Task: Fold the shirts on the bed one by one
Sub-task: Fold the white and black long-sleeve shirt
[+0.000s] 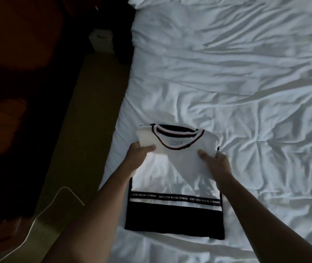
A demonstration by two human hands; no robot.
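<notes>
White bed (pixel 246 73); one shirt (pixel 172 184) in left hand (pixel 139 152) and right hand (pixel 215 158)

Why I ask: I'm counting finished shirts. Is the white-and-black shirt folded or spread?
Partly folded. The shirt is a narrow rectangle, sleeves tucked; left hand and right hand grip its raised collar end.

The bed (pixel 246 82) is covered by a rumpled white sheet (pixel 265 168). A white shirt (pixel 172 185) with a black lower band is laid near its left edge, the lower part flat.
</notes>
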